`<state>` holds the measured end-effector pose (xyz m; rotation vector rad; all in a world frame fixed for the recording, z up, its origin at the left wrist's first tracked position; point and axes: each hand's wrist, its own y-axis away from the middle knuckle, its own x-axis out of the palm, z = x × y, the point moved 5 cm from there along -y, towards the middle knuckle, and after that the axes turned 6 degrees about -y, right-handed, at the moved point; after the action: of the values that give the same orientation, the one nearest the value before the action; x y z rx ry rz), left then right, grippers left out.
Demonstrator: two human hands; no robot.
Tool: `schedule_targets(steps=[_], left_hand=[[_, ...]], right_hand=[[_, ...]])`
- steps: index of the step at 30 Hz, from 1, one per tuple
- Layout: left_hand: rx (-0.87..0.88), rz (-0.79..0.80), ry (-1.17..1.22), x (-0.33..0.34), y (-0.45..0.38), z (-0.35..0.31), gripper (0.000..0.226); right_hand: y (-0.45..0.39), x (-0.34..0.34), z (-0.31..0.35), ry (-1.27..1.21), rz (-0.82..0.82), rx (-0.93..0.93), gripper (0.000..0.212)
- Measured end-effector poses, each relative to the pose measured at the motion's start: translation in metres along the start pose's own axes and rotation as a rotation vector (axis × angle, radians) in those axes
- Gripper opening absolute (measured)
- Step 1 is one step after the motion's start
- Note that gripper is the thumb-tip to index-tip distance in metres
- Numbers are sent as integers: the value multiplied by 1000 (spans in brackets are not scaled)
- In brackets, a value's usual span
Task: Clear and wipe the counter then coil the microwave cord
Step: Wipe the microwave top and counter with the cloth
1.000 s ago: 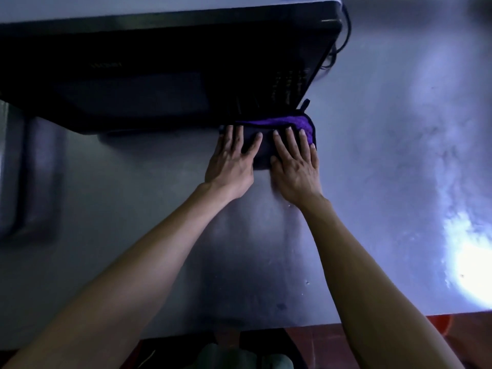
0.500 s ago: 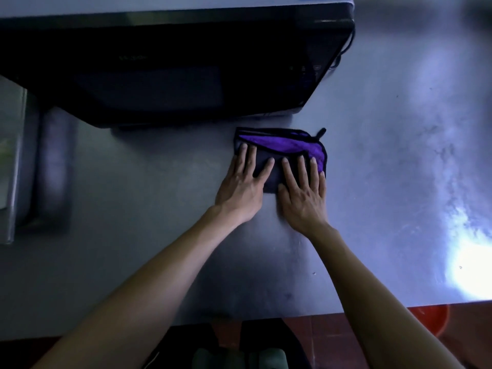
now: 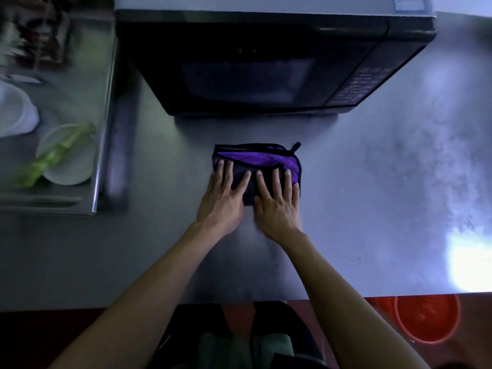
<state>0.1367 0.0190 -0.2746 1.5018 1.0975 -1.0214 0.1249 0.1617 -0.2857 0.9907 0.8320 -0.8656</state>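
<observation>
A folded purple and dark cloth [image 3: 262, 158] lies flat on the steel counter [image 3: 372, 195], a short way in front of the black microwave [image 3: 266, 65]. My left hand [image 3: 222, 195] and my right hand [image 3: 277, 201] lie side by side on the cloth's near half, fingers straight and spread, pressing it down. The microwave stands at the back of the counter with its door shut. Its cord is not in view.
A sink [image 3: 103, 129] at the left holds white bowls [image 3: 68, 155] and a green vegetable stalk [image 3: 53, 155]. An orange bucket [image 3: 428, 318] stands on the floor below the counter's front right edge. A bright glare patch lies on the counter at the right.
Both hands have drawn the cloth toward me, away from the microwave's front edge. The view has shifted so the sink at the left now shows.
</observation>
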Motion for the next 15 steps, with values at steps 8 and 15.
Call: schedule_targets(steps=[8, 15], left_hand=[[-85, -37, -29, -14, 64, 92, 69], [-125, 31, -67, -11, 78, 88, 74]], right_hand=[[-3, 34, 102, 34, 76, -120, 64], [11, 39, 105, 55, 93, -153, 63]])
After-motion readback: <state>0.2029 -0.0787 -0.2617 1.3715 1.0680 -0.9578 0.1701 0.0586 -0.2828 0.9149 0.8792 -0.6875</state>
